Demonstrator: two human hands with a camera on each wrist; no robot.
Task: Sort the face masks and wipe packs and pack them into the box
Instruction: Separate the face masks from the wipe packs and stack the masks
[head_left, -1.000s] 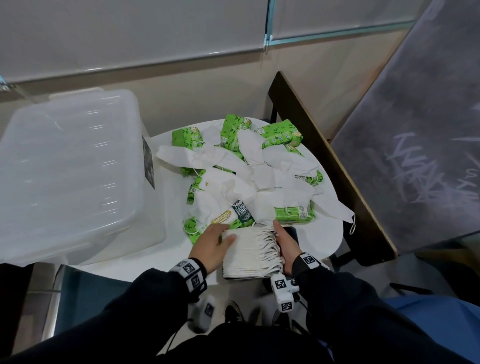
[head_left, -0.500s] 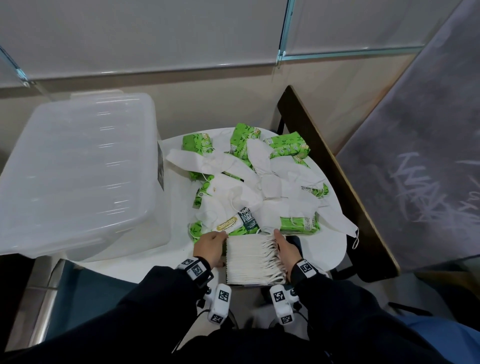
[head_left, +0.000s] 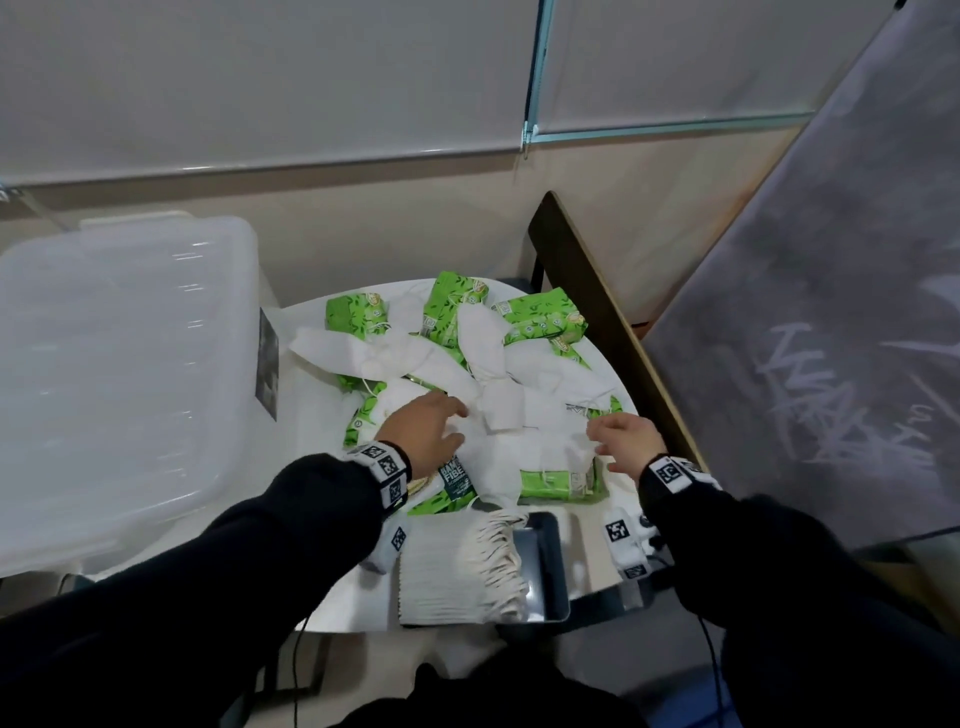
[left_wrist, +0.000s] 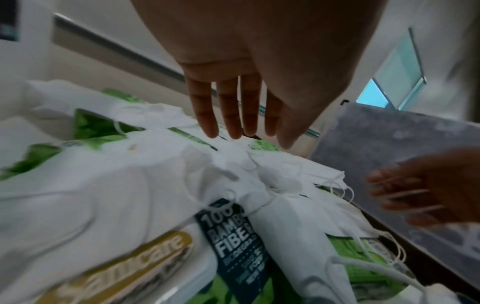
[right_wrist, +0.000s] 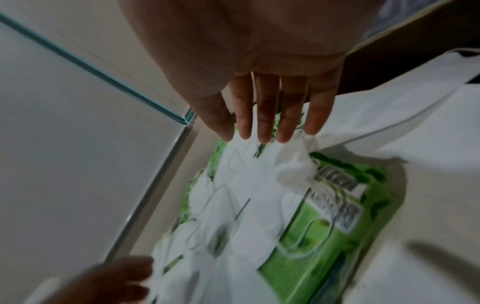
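Head view: loose white masks (head_left: 498, 410) tangled over green wipe packs (head_left: 540, 322) in one heap across the middle and far side of the round white table (head_left: 311, 457). Closer in, a neat stack of masks (head_left: 452, 571) squared up at the near edge, ear loops fanned to its right over a dark tray (head_left: 545, 566) that overhangs the rim. Left hand (head_left: 423, 434) above the heap's near-left part, fingers straight and slightly spread, holding nothing; in the left wrist view fingertips (left_wrist: 233, 131) just over or touching a mask, contact not clear. Right hand (head_left: 626, 441) at the heap's right side, near the table edge, fingers extended and loose, tips (right_wrist: 265, 137) at a crumpled mask end, nothing pinched. Clear lidded box (head_left: 119, 374) left of the heap, lid on, its corner beside the nearest packs. Bare strip of tabletop between box and heap; narrow bare margin right of the tray. Dark wooden board (head_left: 613, 338) close along the table's right rim.
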